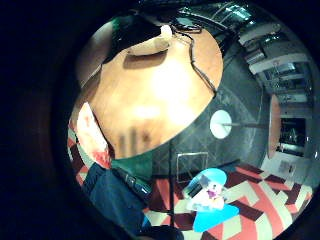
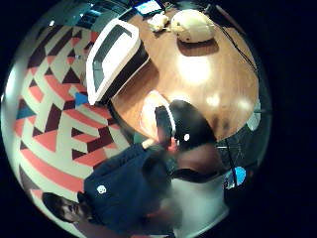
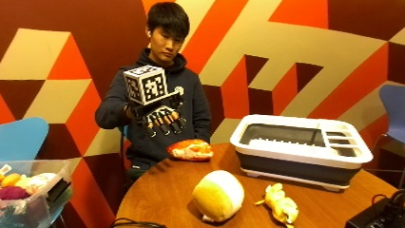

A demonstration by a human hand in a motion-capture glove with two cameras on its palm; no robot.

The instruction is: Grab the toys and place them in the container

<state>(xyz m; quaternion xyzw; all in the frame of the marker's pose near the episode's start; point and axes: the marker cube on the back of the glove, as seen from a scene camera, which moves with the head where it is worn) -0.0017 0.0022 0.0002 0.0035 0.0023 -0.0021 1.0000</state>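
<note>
Your gloved right hand (image 3: 161, 116) hangs raised above the table (image 3: 171, 190), fingers spread and pointing down, holding nothing. Below it, an orange toy (image 3: 190, 149) lies near the table's edge. A round yellow toy (image 3: 218, 194) and a small yellow toy (image 3: 280, 203) lie nearer the camera, in front of the white-rimmed container (image 3: 301, 149). No readable writing shows.

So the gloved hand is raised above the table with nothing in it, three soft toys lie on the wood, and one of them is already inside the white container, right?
Not quite. The container holds no toy that shows: the outside view has all three on the table, the orange toy, the round yellow toy and the small yellow toy. The gloved hand is indeed raised and holds nothing.
</note>
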